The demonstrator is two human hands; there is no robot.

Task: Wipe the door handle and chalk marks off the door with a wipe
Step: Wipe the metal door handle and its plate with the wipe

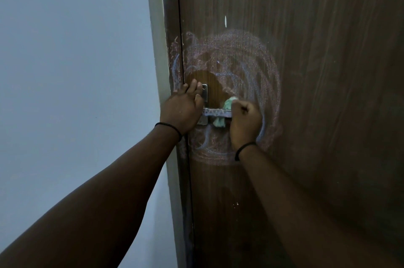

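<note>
Your right hand [246,122] is fisted tight around the wipe [226,105], fingers clamped on it, wad wrapped over the free end of the door handle [215,112]; bits of wipe stick out at 12 and 6 o'clock of the lever. Your left hand [182,111] lies flat, fingers straight and apart, pressed on the door [328,93] edge and handle plate [205,93] at 9 o'clock of the lever, holding nothing.

Progress: early, as I judge it. One dark clean patch shows just at 12 o'clock of the handle. Chalk marks [251,60] ring the handle nearly all round, heaviest from 12 through 3 to 6 o'clock, and some run onto the door frame [172,55] at 9 o'clock. The lever itself looks chalky on its bare stretch.

Left: finish the lever, then clear the whole ring and the frame streaks.
</note>
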